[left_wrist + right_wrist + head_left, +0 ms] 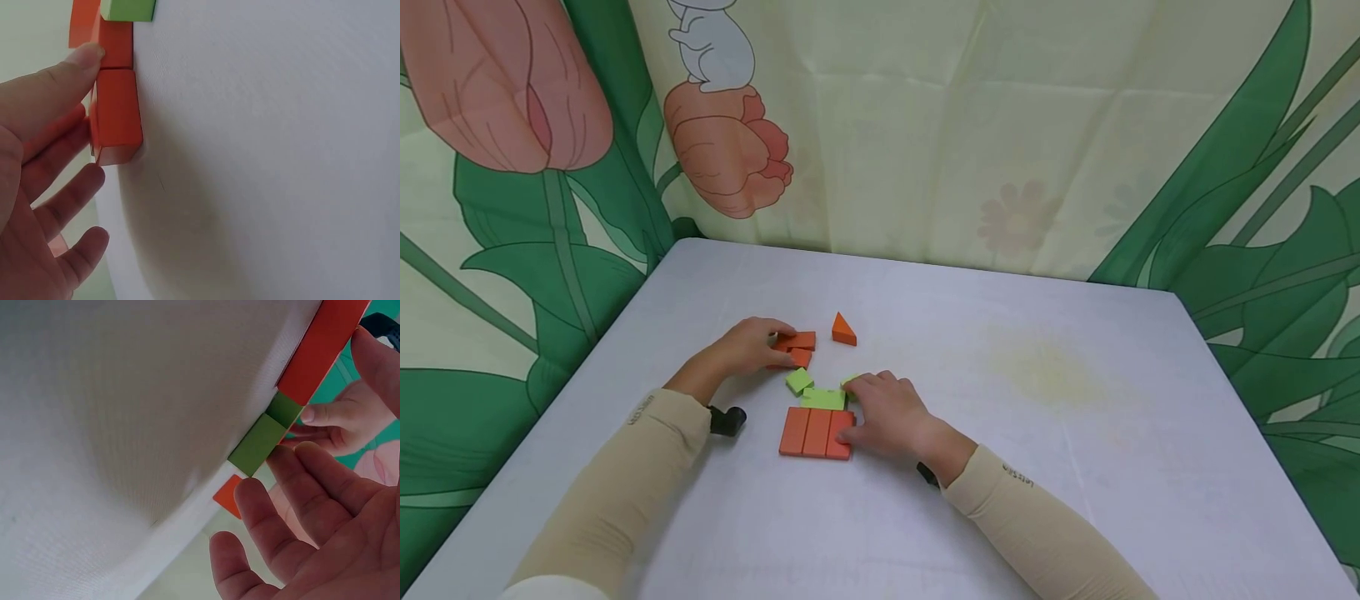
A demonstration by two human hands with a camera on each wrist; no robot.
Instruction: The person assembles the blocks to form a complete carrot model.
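— Where are the blocks the hands are working on?

— Near the middle of the white table (1075, 467). Three long orange blocks (815, 432) lie side by side, making a flat slab. Touching its far edge is a green block (822, 399), with a smaller green square (799, 381) tilted just beyond it on the left.

— What is the right hand doing?

— The right hand (891, 412) lies palm down over the slab's right edge, thumb against the nearest orange block, fingertips reaching a green piece (851, 381) that it mostly hides. From the wrist camera its fingers (275, 519) look loosely spread and nearly straight, beside the green blocks rather than wrapped round them.

— And the left?

— The left hand (747, 346) rests further back, on two small orange blocks (797, 348) stacked close together. The wrist view shows the thumb tip (84, 56) pressing on their side, and the other fingers fanned out, relaxed, not closed round them.

— Anything else nearby?

— An orange triangular wedge (843, 330) stands alone just right of those small blocks, apart from both hands. Both forearms wear beige sleeves (625, 475), each with a dark wrist-mounted device (727, 419). No container shows; a curtain printed with tulips (722, 150) hangs behind the table.
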